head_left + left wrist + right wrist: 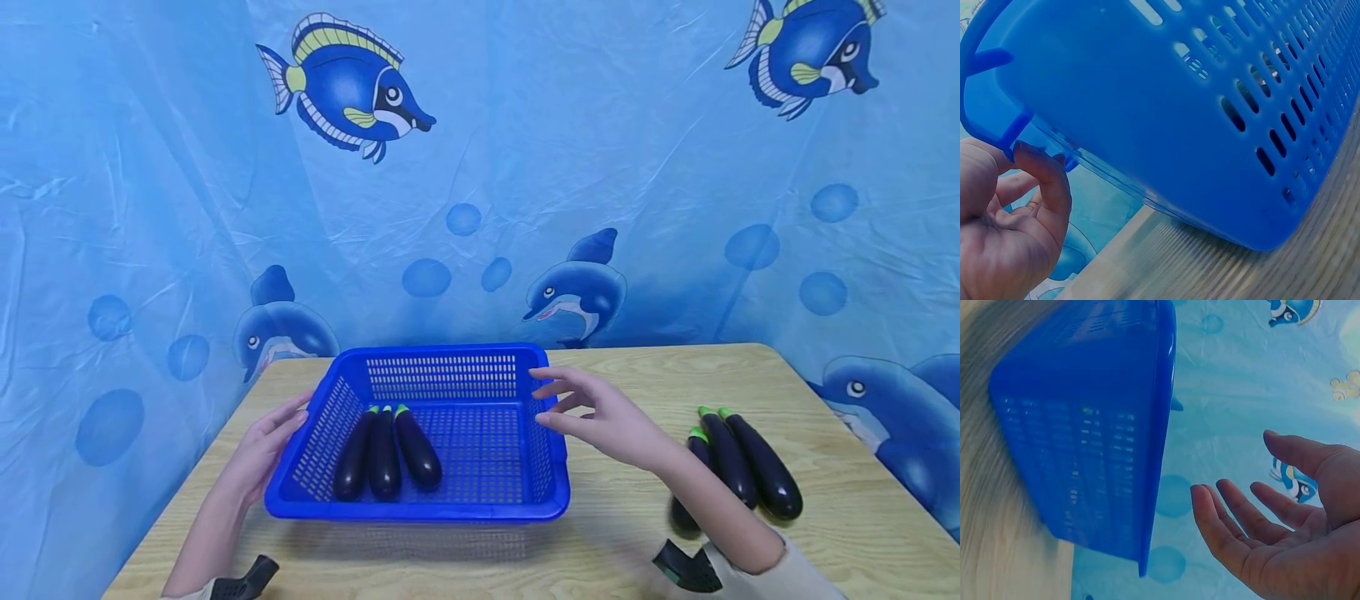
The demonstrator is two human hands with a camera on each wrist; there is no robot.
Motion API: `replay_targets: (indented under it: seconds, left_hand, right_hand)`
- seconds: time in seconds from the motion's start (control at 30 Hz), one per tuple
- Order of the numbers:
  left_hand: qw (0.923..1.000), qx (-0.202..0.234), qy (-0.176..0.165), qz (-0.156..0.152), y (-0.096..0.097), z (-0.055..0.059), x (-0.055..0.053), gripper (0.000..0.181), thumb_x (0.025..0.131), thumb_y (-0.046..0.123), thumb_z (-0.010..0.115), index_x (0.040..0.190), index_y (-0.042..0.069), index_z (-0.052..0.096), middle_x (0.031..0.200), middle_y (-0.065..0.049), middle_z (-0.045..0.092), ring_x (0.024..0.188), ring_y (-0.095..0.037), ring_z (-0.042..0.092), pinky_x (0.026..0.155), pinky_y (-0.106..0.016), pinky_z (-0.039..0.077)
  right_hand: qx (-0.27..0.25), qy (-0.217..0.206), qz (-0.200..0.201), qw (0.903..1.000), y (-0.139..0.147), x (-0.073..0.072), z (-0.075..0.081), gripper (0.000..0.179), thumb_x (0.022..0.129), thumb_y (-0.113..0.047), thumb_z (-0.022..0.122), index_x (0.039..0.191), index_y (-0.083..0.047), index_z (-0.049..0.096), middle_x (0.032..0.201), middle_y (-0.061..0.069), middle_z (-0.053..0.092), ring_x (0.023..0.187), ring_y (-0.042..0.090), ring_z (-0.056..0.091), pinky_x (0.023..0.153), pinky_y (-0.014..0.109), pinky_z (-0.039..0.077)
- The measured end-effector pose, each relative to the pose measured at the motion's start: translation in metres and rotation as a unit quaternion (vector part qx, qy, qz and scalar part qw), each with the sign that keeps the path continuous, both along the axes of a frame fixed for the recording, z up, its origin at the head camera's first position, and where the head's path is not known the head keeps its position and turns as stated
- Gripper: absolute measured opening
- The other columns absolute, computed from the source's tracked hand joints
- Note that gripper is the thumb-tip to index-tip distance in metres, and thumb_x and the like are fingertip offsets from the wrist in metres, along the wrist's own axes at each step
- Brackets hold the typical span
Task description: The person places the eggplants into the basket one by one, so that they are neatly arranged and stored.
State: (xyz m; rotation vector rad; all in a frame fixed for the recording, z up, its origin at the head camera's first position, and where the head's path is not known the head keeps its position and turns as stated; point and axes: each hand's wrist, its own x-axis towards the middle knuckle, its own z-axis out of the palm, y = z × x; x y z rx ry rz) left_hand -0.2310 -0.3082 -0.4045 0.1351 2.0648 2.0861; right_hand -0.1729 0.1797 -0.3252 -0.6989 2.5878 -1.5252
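Bench point(622, 508)'s got a blue plastic basket point(416, 510), long axis left-right between both hands: left hand point(261, 448) curled onto its near end, right hand point(592, 412) fingers apart beside the other, loose eggplants point(729, 458) further right

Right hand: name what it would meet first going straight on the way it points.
Most likely the right rim of the blue basket. The right hand points towards it, with a gap between them in the right wrist view; relative height is hard to judge.

Eggplant point(683, 518) partly behind right forearm point(720, 503)
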Motion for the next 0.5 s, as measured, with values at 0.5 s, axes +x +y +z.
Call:
replay_targets:
  seconds: [0.5]
  left_hand:
    - [0.9995, -0.026, -0.014, 0.006, 0.001, 0.002, 0.0, 0.053, 0.115, 0.032, 0.044, 0.164, 0.015, 0.034, 0.116, 0.015, 0.072, 0.105, -0.009, 0.072, 0.088, -0.032, 0.062]
  right_hand:
    - [-0.002, -0.02, -0.087, 0.996, 0.054, 0.019, -0.016, 0.057, 0.107, -0.021, 0.066, 0.156, -0.001, 0.045, 0.141, 0.026, 0.062, 0.114, 0.035, 0.07, 0.082, 0.037, 0.064]
